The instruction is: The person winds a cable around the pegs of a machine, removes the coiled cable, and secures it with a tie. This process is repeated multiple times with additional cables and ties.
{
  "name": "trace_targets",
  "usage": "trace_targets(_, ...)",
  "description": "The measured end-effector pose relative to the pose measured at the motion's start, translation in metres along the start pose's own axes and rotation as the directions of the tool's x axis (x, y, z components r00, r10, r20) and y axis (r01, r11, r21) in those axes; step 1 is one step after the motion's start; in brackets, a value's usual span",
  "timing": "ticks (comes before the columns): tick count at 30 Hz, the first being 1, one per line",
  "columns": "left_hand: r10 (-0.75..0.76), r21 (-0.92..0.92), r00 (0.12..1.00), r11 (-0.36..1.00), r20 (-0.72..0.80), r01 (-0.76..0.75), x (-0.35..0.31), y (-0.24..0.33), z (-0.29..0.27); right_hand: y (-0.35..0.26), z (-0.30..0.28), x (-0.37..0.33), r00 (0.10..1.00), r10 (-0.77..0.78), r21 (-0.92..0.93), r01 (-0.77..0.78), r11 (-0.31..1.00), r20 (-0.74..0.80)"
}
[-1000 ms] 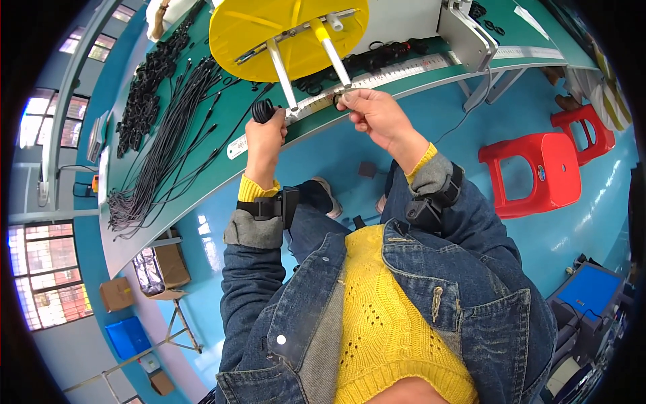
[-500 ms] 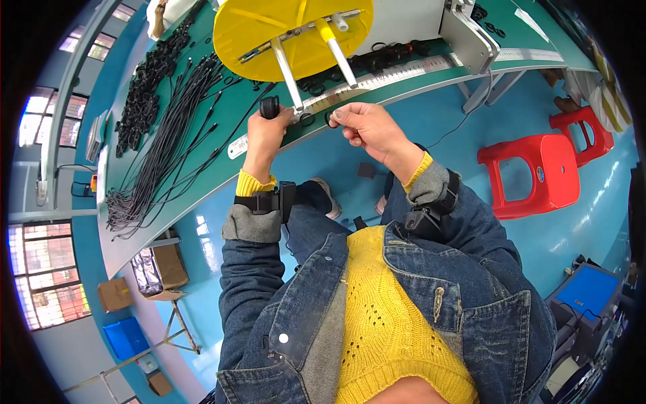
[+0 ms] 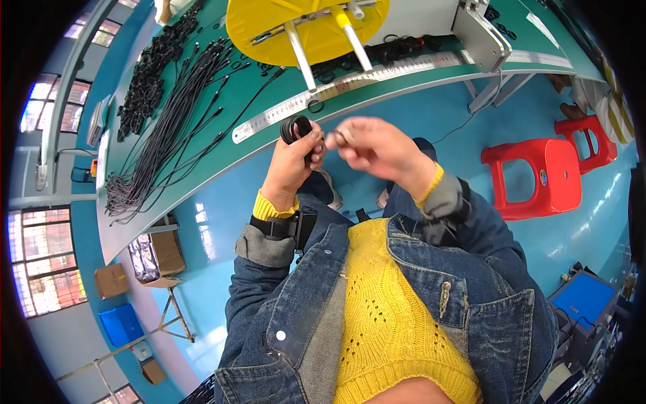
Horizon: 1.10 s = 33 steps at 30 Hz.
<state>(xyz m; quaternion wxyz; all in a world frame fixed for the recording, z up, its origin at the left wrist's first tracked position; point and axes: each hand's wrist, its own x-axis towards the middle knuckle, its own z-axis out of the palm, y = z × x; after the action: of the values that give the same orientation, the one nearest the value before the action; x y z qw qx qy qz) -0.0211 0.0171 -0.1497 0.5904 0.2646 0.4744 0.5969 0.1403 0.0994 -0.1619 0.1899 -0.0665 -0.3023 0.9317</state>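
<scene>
- The green surface (image 3: 370, 89), across the top of the frame, ends near the hands; anything slipping from them could drop to the blue floor (image 3: 464, 161).
- The yellow disc (image 3: 323, 40), top centre, has metal pegs (image 3: 301, 57) slanting toward the hands; a raised loop might snag there.
- The black cable bundle (image 3: 175, 114), upper left, could tangle if one stray strand were dragged.
- The steel ruler (image 3: 404, 67) lies along the near edge; a knock might skew it.
- The right hand (image 3: 380, 145) is blurred, fingers bent; whether it holds anything cannot be told.
- The left hand (image 3: 291, 158) grips the coiled black cable (image 3: 291, 128), upper centre; a loosened grip could let the loops spring open.
- A black ring (image 3: 315, 111) lies loose beside the ruler; a brush might sweep it off.
</scene>
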Motion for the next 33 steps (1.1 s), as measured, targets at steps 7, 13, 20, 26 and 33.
trace_targets(7,-0.105,-0.014,0.960,0.994,0.258,0.112,-0.009,-0.011,0.010,-0.012,-0.015,-0.021,0.995,0.073,-0.351,-0.092,0.932,-0.068)
trace_targets(13,-0.234,0.172,0.935,0.966,0.268,0.192,-0.016,-0.016,0.013,-0.044,-0.001,-0.013,0.986,0.092,-0.795,-0.168,0.582,-0.141)
trace_targets(20,-0.348,0.579,0.909,0.799,0.229,0.160,-0.022,-0.030,0.027,-0.032,0.023,0.005,0.929,0.269,-0.955,0.285,-0.083,0.254)
trace_targets(26,-0.184,0.282,0.976,0.948,0.116,0.146,-0.032,-0.036,0.012,-0.003,0.008,0.008,0.978,-0.066,-0.945,0.209,0.253,0.198)
trace_targets(33,-0.029,-0.167,0.967,0.983,0.255,0.074,-0.039,-0.004,-0.009,-0.007,0.026,0.013,0.924,-0.382,-0.820,0.230,0.525,0.015)
